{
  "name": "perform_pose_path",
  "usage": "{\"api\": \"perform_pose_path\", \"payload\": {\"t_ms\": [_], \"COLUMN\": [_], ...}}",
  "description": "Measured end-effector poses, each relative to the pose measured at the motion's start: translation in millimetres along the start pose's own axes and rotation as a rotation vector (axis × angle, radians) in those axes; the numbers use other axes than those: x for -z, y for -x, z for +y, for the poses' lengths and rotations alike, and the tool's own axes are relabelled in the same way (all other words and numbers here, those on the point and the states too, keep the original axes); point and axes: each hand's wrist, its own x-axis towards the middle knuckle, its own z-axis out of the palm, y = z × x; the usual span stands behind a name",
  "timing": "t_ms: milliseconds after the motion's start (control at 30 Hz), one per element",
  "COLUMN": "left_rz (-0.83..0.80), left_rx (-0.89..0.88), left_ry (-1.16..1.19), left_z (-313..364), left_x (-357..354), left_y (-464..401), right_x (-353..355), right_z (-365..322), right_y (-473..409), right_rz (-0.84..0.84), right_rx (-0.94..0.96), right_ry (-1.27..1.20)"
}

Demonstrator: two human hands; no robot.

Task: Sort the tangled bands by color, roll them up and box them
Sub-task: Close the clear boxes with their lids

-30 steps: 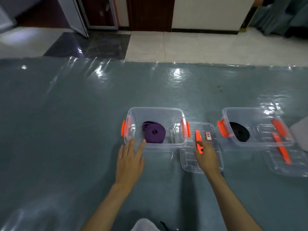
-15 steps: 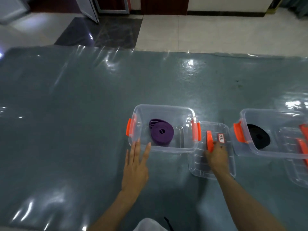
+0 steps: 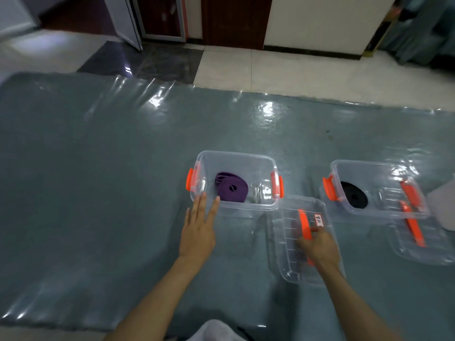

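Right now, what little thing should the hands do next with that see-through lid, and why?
Probably lift the lid and set it over the left box. The right hand already grips the lid's orange handle, the left hand touches that box as if to steady it, and the rolled purple band already lies inside the open box.

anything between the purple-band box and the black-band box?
Head view: only the clear lid that the right hand grips, low in the gap; the rest is bare mat.
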Motion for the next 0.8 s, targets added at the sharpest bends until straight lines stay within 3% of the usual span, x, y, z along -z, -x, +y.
{"api": "perform_pose_path", "payload": {"t_ms": [300, 433, 600, 800], "left_rz": [-0.093, -0.144, -0.136, -0.118], "left_rx": [-0.030, -0.075, -0.182, -0.108], "left_ry": [0.071, 0.168, 0.103, 0.207], "left_z": [-3, -15, -41, -35], "left_x": [11, 28, 33, 37], "left_y": [-1, -6, -8, -6], "right_x": [18, 27, 39, 43], "right_z": [22, 9, 1, -17], "right_y": [89, 98, 90, 89], "right_rz": [0.072, 0.163, 0.224, 0.202], "right_rx": [0.056, 0.104, 0.098, 0.093], "right_ry": [-0.203, -0.181, -0.180, -0.253]}}
